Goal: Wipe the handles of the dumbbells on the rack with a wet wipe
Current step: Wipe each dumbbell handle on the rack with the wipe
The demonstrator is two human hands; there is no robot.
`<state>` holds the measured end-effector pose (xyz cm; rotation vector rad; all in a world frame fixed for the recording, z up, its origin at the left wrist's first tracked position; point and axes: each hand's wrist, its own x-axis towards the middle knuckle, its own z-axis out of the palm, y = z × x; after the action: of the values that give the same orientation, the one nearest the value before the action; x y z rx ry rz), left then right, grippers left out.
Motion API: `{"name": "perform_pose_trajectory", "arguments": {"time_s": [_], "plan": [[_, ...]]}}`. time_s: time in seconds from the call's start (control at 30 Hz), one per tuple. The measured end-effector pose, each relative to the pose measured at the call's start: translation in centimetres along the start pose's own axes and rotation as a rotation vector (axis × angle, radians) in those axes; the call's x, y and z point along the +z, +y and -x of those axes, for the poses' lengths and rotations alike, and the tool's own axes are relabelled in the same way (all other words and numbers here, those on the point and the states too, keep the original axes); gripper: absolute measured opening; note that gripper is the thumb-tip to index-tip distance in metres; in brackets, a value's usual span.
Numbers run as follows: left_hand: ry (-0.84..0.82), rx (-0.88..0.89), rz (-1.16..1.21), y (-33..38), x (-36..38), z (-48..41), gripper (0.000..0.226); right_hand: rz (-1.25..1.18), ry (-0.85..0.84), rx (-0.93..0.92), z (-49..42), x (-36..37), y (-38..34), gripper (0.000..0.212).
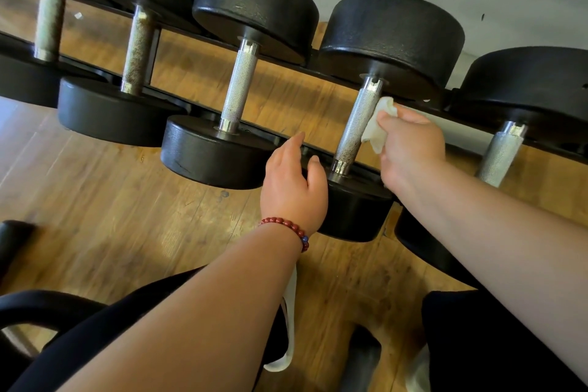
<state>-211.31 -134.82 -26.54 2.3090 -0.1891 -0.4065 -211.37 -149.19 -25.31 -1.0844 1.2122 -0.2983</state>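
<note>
1. The right hand (410, 143) pinches a crumpled white wet wipe (378, 124), fingers curled round it, and presses it to the right side of a dumbbell handle (356, 127).
2. That handle is a bright steel bar with fine cross-hatched knurling and smooth polished collars at both ends.
3. Its dumbbell (391, 38) lies across the black metal rack (270, 135), fourth from the left, with thick round heads in matte, pebbled black.
4. The left hand (294, 181) lies against the near head of the same dumbbell; its fingers are loose and slightly apart, gripping nothing.
5. A bracelet (286, 227) of round dark-red beads circles the left wrist.
6. The third dumbbell (238, 86), just to the left, has a clean silver knurled grip.
7. The second dumbbell (138, 57) has a duller, rust-speckled grip.
8. Under the rack lies a wood-plank floor (111, 200), honey-brown with a worn sheen.
</note>
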Motion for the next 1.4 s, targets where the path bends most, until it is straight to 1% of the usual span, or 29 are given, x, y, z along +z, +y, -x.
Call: {"name": "perform_pose_trajectory", "arguments": {"time_s": [0.1,0.27,0.47,0.53,0.6,0.67,0.87,0.93,1.0,1.07,1.13,1.2,1.3,1.37,1.4], "plan": [[0.000,0.002,0.005,0.0,0.0,0.0,0.047,-0.076,0.004,0.037,-0.3,0.4,-0.6,0.025],[-0.002,-0.002,0.006,-0.1,0.0,0.0,0.047,-0.091,-0.036,0.081,-0.1,-0.3,-0.2,0.024],[-0.005,0.008,0.002,-0.1,0.0,0.0,0.047,-0.117,-0.013,0.031,-0.1,0.6,-1.4,0.024],[-0.008,0.007,0.004,-0.2,0.0,-0.1,0.047,-0.094,-0.053,0.003,0.4,0.0,-0.9,0.026],[-0.007,0.005,0.005,-0.3,0.1,-0.2,0.047,-0.052,-0.129,-0.039,1.1,-0.5,-0.6,0.025],[-0.009,0.006,0.005,-0.3,0.1,-0.2,0.047,-0.034,-0.157,-0.063,1.5,-0.6,-0.6,0.024],[-0.069,0.016,0.018,0.1,-0.4,-0.3,0.048,-0.073,-0.147,-0.020,2.4,-1.5,-1.6,0.025],[-0.096,-0.005,0.046,0.4,-0.7,-0.4,0.048,-0.088,-0.158,0.023,2.7,-2.1,-1.7,0.023],[-0.103,-0.020,0.130,1.4,-1.4,-0.6,0.047,-0.112,-0.179,0.060,3.2,-2.5,-1.7,0.019],[-0.125,0.003,0.250,2.7,-2.4,-1.1,0.046,-0.051,-0.207,0.059,3.6,-2.4,-1.5,0.016],[-0.206,0.042,0.321,4.1,-3.4,-1.8,0.046,0.014,-0.237,0.040,4.3,-2.0,-1.2,0.013],[-0.262,0.035,0.330,4.5,-3.9,-2.3,0.041,0.054,-0.249,0.008,5.0,-1.6,-0.7,0.015],[-0.256,-0.035,0.395,3.9,-3.9,-3.0,0.021,0.108,-0.219,-0.093,5.3,-1.2,0.1,0.017],[-0.237,-0.071,0.408,3.5,-3.8,-3.7,0.014,0.102,-0.186,-0.136,5.2,-1.2,0.4,0.019],[-0.220,-0.075,0.377,3.4,-4.0,-4.1,0.013,0.101,-0.164,-0.161,5.1,-1.4,0.6,0.020]]}}
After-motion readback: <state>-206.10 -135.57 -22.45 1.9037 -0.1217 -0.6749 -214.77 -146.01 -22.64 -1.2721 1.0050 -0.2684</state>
